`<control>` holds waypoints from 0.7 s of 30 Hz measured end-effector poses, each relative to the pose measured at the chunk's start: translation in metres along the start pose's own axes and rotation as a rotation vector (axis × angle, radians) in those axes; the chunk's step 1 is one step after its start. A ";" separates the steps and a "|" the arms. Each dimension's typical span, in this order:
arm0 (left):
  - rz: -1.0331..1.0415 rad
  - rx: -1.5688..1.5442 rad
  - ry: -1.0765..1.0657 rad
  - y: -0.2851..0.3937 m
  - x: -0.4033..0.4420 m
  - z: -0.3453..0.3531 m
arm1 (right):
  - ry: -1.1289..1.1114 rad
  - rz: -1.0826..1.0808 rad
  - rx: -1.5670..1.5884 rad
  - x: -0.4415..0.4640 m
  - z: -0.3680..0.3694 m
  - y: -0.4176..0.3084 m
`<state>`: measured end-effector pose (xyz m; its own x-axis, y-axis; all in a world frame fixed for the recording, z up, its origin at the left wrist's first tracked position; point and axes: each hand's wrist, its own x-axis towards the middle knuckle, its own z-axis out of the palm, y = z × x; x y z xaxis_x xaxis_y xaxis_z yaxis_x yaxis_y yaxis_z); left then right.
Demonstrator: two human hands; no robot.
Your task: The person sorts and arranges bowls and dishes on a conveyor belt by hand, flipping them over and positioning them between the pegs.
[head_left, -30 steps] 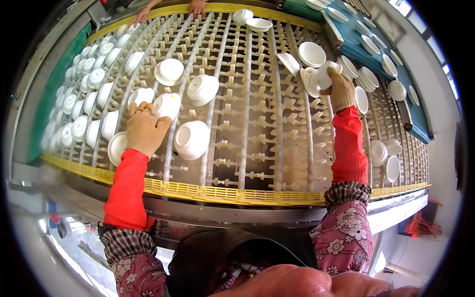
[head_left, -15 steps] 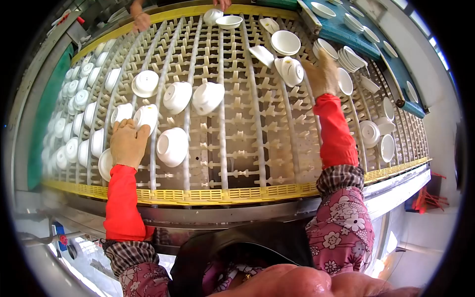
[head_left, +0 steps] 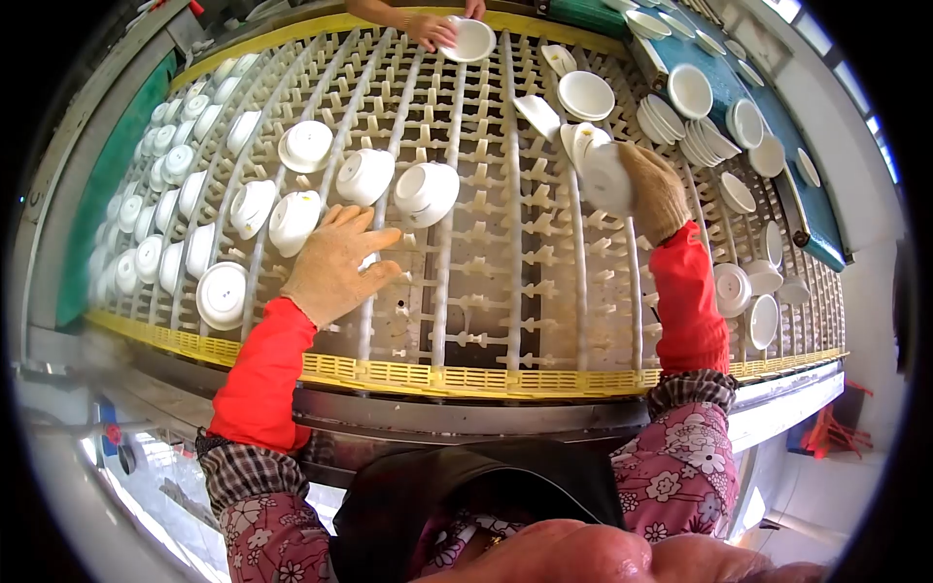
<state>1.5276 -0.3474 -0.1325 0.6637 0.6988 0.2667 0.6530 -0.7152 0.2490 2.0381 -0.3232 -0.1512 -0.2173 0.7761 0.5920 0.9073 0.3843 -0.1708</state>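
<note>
"How does your left side look?"

"My left hand (head_left: 342,262), in a coarse tan glove, is between nine and ten o'clock, fingers splayed wide over a mostly hidden bowl (head_left: 368,260). I can't tell whether they touch. Just past its fingertips, near ten, an upturned bowl (head_left: 294,222) shows its smooth, rounded side."

"And the right?"

"Toward two o'clock, my right hand (head_left: 659,191) curls its gloved fingers onto the edge of a blurred dish (head_left: 608,182), white and round; it has hold of that. Shallow, glossy plates (head_left: 586,94) lie near, at one."

"What's underneath?"

"A rack (head_left: 476,233) of pale rods and knobbly pegs, with slotted yellow edging (head_left: 466,382) at six. At twelve, a co-worker's hand (head_left: 432,32) touches a round bowl (head_left: 469,41)."
</note>
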 end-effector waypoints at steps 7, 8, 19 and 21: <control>0.022 -0.013 0.022 -0.004 0.000 0.000 | 0.114 0.449 0.550 0.051 0.062 -0.003; 0.016 -0.008 0.034 -0.003 0.001 0.002 | 0.190 0.608 0.559 0.059 0.076 0.007; -0.057 0.063 0.043 0.005 0.007 0.010 | -0.541 0.553 -0.496 0.182 0.125 0.063; -0.065 0.063 0.055 0.004 0.004 0.009 | -0.508 0.611 -0.351 0.185 0.129 0.076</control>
<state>1.5355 -0.3473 -0.1386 0.5993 0.7409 0.3030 0.7166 -0.6653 0.2093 2.0206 -0.0857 -0.1564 0.2859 0.9575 0.0384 0.9578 -0.2843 -0.0418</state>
